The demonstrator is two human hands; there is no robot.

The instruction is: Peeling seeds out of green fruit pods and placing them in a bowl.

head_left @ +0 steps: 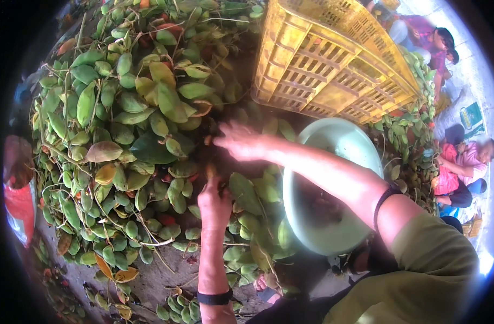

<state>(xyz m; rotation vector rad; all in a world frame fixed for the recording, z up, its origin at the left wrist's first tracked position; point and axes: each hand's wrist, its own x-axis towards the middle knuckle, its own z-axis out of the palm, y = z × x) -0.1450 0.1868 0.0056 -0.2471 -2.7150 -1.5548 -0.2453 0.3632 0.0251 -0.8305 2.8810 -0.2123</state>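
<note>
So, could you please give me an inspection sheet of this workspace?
Surface: grey ground, largely covered by plant matter.
Things handled: heap of green oval pods or leaves, with some reddish and yellow pieces.
Clutter: loose stems; tilted yellow slatted crate; pale green basin under the right forearm.
Hands: left hand curled, right hand reaching toward the heap; grasp unclear on both.
Cables: nothing seen.
Surroundings: other people at the right edge.

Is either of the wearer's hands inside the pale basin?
No, the left hand and right hand are both at the green pile, left of the basin.
</note>
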